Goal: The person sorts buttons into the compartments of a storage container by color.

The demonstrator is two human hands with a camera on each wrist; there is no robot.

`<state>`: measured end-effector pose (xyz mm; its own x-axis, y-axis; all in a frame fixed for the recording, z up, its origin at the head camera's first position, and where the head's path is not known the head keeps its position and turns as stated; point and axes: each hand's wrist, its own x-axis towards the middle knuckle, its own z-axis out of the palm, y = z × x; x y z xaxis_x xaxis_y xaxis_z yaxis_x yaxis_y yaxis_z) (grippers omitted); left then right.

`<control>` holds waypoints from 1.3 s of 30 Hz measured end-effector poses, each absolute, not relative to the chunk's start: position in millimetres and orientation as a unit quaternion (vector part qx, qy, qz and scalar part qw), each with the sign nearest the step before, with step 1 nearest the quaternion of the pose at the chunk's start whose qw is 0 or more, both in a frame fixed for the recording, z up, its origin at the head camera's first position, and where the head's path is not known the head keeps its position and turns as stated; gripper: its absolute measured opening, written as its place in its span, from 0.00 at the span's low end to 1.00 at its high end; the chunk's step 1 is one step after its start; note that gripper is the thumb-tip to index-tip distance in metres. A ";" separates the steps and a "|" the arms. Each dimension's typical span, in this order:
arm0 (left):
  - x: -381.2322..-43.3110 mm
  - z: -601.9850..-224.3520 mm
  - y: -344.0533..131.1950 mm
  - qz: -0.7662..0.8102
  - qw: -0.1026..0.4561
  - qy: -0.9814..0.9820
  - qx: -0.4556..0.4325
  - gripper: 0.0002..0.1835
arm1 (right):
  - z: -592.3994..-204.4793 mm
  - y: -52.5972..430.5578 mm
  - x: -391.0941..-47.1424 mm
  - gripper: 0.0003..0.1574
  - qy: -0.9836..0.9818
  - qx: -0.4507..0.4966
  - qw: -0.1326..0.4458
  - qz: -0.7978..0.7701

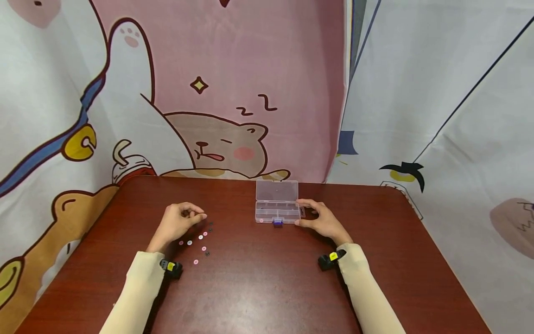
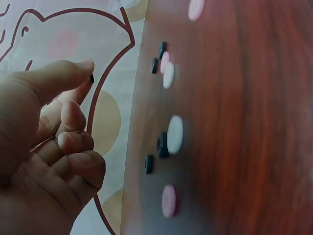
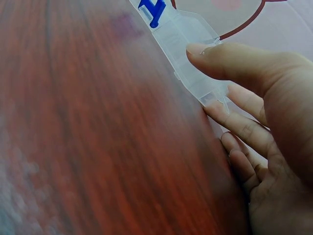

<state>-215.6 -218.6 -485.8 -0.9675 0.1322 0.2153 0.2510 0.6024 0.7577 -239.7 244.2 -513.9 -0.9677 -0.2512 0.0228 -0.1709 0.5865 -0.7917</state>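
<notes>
Between thumb and forefinger my left hand (image 1: 180,225) pinches a small black button (image 2: 92,78); only its edge shows in the left wrist view. Below and beside that hand, pink, white and black buttons lie scattered on the table, among them a pink button (image 1: 196,262), a white button (image 1: 189,242) and a black button (image 1: 207,253). My right hand (image 1: 324,224) holds the right end of a clear plastic compartment box (image 1: 267,212), thumb toward the front and fingers behind. The box's lid (image 1: 277,191) stands raised at the back. A pink button (image 1: 261,221) shows in its front left compartment.
A blue latch (image 1: 277,223) hangs at the box's front. The dark red wooden table (image 1: 250,287) ends just behind the box, where a printed cloth (image 1: 233,60) hangs. Each wrist wears a small black camera.
</notes>
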 end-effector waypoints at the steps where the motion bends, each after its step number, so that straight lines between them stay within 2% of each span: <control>1: -216.2 -485.3 -216.8 -0.434 0.070 -0.891 -0.110 0.04 | -514.5 244.3 -239.4 0.43 0.890 -0.119 0.046 -0.439; 10: -221.1 -479.7 -197.6 -0.449 0.089 -0.880 -0.123 0.04 | -517.4 246.0 -242.0 0.43 0.890 -0.118 0.048 -0.438; 39: -239.7 -474.2 -131.9 -0.516 0.051 -0.844 -0.134 0.03 | -514.3 247.0 -241.7 0.43 0.892 -0.123 0.049 -0.433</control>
<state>-239.7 -131.9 -474.2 -0.9589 0.1731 0.2247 0.2789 0.4312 0.8581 -241.7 247.0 -514.3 -0.9649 -0.2620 0.0182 -0.1765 0.5956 -0.7837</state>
